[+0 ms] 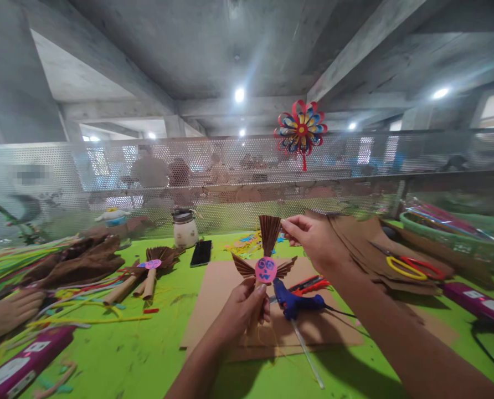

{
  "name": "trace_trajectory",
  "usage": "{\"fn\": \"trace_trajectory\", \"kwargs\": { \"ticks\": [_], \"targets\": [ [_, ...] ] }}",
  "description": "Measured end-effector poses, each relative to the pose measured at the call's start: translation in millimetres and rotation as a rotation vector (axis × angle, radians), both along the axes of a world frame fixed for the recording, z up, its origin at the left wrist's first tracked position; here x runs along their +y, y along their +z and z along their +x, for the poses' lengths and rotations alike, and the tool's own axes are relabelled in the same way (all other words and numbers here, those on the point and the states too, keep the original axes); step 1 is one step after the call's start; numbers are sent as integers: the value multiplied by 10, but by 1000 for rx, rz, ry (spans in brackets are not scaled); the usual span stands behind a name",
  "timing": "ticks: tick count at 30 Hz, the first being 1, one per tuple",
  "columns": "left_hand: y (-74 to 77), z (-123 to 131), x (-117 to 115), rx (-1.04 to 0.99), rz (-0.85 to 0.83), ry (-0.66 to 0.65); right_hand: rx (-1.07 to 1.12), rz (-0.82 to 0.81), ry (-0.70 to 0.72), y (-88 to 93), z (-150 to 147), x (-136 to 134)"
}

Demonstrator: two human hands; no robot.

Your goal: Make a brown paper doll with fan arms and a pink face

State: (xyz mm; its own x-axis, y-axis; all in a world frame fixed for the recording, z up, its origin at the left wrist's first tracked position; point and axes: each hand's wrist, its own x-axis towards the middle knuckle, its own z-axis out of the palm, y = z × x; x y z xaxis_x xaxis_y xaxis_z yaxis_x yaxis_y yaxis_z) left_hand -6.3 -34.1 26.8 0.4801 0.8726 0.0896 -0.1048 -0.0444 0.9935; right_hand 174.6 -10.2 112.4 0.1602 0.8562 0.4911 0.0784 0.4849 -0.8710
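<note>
My left hand [243,306] is closed round the tube body of a paper figure [266,270], which has a round pink drawn face and brown pleated paper wings. Above the face a brown pleated paper fan [269,235] stands upright. The thumb and fingers of my right hand [307,231] pinch its upper right corner. Below the figure lies a cardboard sheet [214,282]. On it, just right of my left hand, rests a blue glue gun [299,302] with a clear glue stick, and behind that a red-orange cutter [311,285].
Brown paper [355,249], scissors [413,269] and a green basket [483,244] lie to the right. At left are finished-looking figures [149,277], a phone [201,253], a jar [184,228] and another person's hand [18,310]. A perforated metal panel [230,188] stands behind.
</note>
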Motion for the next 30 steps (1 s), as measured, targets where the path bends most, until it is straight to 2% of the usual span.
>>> {"fn": "trace_trajectory", "kwargs": {
  "ticks": [6,12,19,24,30],
  "targets": [
    [37,20,-37,2,-5,10,126,4,3,-6,15,-20],
    [18,26,-36,3,-24,6,109,33,-8,16,56,-9],
    [-4,15,-22,-42,-54,-1,158,50,9,-47,88,48],
    [33,1,-35,-99,-89,-21,176,26,11,-79,104,43],
    [76,-7,-56,-173,-135,20,204,5,9,-218,133,76]
  ]
}}
